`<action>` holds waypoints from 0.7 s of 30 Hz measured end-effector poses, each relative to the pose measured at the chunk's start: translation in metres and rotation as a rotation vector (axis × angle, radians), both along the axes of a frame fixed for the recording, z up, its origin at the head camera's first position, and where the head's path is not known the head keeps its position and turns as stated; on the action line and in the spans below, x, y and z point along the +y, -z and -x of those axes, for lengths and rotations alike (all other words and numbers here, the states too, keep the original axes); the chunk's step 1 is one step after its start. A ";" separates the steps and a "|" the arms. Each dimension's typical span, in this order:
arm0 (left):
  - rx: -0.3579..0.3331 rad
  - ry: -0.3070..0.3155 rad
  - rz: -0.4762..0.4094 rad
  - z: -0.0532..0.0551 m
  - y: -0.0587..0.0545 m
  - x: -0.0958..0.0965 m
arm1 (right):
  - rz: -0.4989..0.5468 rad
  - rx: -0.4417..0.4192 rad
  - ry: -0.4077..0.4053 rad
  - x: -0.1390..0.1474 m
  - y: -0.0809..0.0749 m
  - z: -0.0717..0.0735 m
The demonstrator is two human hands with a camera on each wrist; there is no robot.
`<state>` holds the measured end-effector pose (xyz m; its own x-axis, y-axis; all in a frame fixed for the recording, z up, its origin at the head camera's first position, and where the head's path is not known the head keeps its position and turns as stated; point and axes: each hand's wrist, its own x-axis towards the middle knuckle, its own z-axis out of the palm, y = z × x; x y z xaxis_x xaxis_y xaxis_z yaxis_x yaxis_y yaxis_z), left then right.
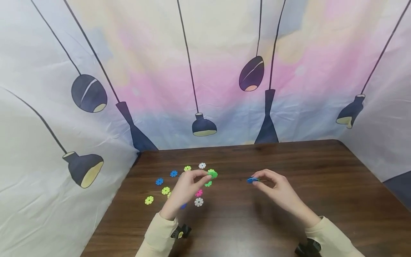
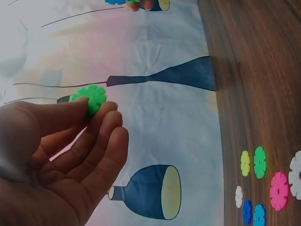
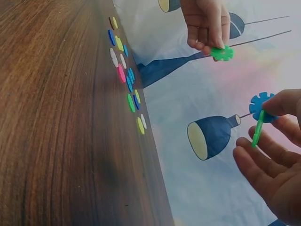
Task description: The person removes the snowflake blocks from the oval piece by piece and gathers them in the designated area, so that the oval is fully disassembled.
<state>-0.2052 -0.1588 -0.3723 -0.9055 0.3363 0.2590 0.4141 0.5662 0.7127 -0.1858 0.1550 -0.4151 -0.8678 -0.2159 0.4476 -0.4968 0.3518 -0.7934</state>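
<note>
Between thumb and fingertips, my left hand (image 1: 187, 188) pinches a green notched disc (image 2: 97, 98), raised over the table beside the scattered discs. My right hand (image 1: 280, 187) is to the right of it, also above the table, pinching a blue notched disc (image 3: 258, 104). A green notched disc (image 3: 258, 129) stands crosswise against the blue one, edge-on in the right wrist view, and the two appear joined. A gap of table separates the two hands in the head view.
Several loose notched discs lie flat on the left of the brown wooden table (image 1: 237, 228), among them a pink disc (image 1: 199, 192), a white disc (image 1: 199, 202) and a yellow disc (image 1: 149, 200). A cloth backdrop (image 1: 224, 89) printed with lamps hangs behind.
</note>
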 end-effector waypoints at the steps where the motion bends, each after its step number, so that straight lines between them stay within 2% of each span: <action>1: 0.006 0.009 0.006 0.000 0.001 0.001 | -0.003 0.001 -0.003 0.000 0.001 0.000; 7: 0.002 0.021 0.010 0.005 0.008 0.009 | -0.027 -0.008 -0.040 0.003 0.004 0.002; 12: -0.036 0.013 -0.011 0.006 0.012 0.015 | -0.051 -0.084 -0.005 0.006 0.002 0.002; 16: -0.024 -0.017 -0.013 0.007 0.011 0.018 | -0.054 -0.113 0.020 0.009 -0.001 0.002; 21: -0.023 -0.007 0.038 0.007 0.012 0.017 | -0.091 -0.130 0.008 0.013 -0.002 0.000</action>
